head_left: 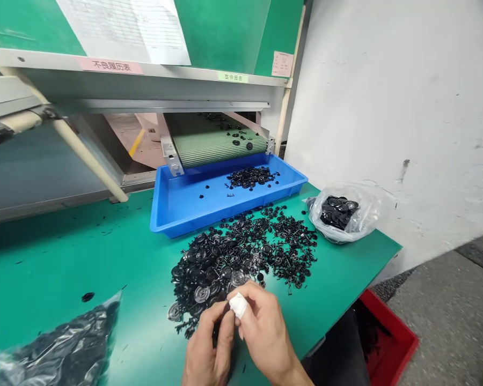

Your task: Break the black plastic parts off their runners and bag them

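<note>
A heap of black plastic moulded parts (237, 262), with round ribbed discs and sprue-like runners, lies on the green mat (137, 327) right in front of my hands. My left hand (211, 346) and my right hand (263, 335) meet at the heap's near edge, with their fingertips close together. My right fingertips are shut on a white wad (238, 305), perhaps cloth or tape. My left fingers pinch a small dark plastic part (227, 311) against it; that part is mostly hidden by my fingers.
A blue plastic tray (229, 206) holding black parts sits under a green ribbed conveyor belt (219, 145). A clear bag of black discs (340, 212) stands at the right, another bag (64, 343) lies at front left, and a red bin (386, 338) sits on the floor.
</note>
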The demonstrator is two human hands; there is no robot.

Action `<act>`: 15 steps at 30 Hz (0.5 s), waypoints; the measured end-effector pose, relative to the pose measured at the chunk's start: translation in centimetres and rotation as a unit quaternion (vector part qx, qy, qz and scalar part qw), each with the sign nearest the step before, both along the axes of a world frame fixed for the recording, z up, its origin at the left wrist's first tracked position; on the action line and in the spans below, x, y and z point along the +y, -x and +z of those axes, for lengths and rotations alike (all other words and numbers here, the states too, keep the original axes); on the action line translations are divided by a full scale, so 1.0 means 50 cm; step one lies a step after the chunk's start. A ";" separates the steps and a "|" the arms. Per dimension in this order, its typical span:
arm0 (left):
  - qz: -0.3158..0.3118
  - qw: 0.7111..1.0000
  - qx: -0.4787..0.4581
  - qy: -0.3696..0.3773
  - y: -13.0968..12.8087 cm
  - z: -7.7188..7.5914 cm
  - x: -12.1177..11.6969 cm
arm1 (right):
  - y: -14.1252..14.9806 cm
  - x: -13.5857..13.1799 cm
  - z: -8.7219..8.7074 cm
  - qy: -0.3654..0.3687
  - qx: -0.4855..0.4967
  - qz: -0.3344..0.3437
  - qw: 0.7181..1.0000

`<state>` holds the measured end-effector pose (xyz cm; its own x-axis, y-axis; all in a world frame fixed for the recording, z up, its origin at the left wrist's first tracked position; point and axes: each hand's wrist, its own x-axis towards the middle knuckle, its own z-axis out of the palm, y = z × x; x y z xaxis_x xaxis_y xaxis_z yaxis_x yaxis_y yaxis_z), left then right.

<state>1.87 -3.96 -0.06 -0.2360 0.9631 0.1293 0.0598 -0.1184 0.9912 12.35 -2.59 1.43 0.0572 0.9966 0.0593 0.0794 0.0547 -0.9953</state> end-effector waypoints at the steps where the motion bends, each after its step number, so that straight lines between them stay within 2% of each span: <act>1: 0.001 1.000 -0.005 0.009 -0.002 0.004 0.004 | 0.002 0.004 -0.002 0.008 0.015 -0.004 1.000; 4: -0.059 0.995 -0.033 0.067 -0.001 0.018 0.021 | -0.016 0.025 -0.005 0.014 0.018 0.019 1.000; 6: -0.101 0.986 -0.083 0.108 0.003 0.026 0.034 | -0.051 0.047 -0.003 -0.032 -0.072 0.035 0.996; 7: -0.114 0.980 -0.112 0.123 0.005 0.028 0.039 | -0.072 0.060 0.000 -0.074 -0.151 0.022 0.986; 9: -0.131 0.967 -0.167 0.144 0.006 0.032 0.045 | -0.116 0.089 0.007 -0.138 -0.313 0.011 0.940; 10: -0.143 0.959 -0.190 0.152 0.006 0.033 0.047 | -0.135 0.104 0.012 -0.134 -0.391 0.003 0.911; 13: -0.192 0.937 -0.238 0.167 0.004 0.035 0.046 | -0.169 0.145 0.022 -0.067 -0.547 0.033 0.834; 15: -0.217 0.923 -0.264 0.176 0.006 0.035 0.045 | -0.176 0.165 0.026 -0.044 -0.575 0.077 0.814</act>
